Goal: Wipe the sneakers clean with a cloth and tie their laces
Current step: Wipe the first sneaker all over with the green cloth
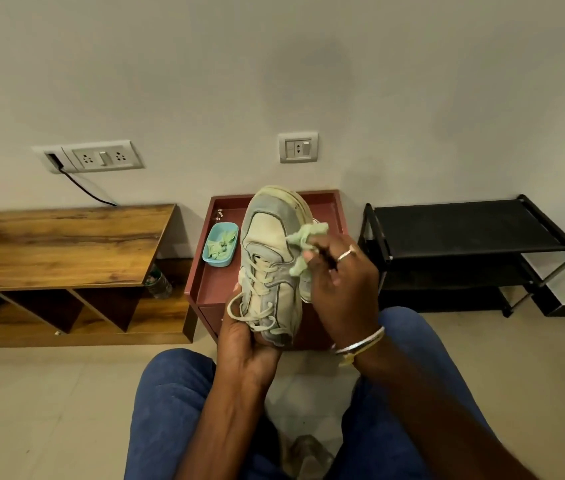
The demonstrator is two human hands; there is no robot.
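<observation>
This looks like a room in a home. A low wooden table (66,244) with open shelves (76,313) under it stands by a plain wall (274,64). Next to it is a little red table (211,289), then a black shoe rack (464,230). Plug sockets (101,157) and a switch (298,147) sit low on the wall. The floor (49,393) has pale tiles.

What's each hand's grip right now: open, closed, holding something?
Left hand: closed round the heel end of the sneaker, holding it up.
Right hand: closed on the green cloth, pressing it against the sneaker's side.
</observation>
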